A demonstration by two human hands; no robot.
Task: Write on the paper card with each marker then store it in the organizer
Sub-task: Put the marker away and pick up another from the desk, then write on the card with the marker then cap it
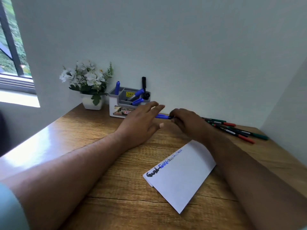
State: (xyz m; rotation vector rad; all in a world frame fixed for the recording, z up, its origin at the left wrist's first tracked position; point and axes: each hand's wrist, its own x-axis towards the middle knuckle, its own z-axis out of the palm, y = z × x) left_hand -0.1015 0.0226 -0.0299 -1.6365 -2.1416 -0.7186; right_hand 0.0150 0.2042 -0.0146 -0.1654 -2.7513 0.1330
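My right hand (186, 121) is curled tight around one end of a blue marker (162, 116). My left hand (141, 121) is spread open, fingers over the marker's other end; I can't tell if they touch. Behind stands the organizer (116, 105), the paper card (181, 176) nearer me.

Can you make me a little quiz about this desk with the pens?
1. True or false: the folded white paper card is blank.
2. Which hand grips the blue marker: left hand or right hand?
3. Where do the loose red and green capped markers lie: A) inside the white and grey plastic organizer, B) on the wooden desk?

Key: 1 false; 2 right; 3 B.
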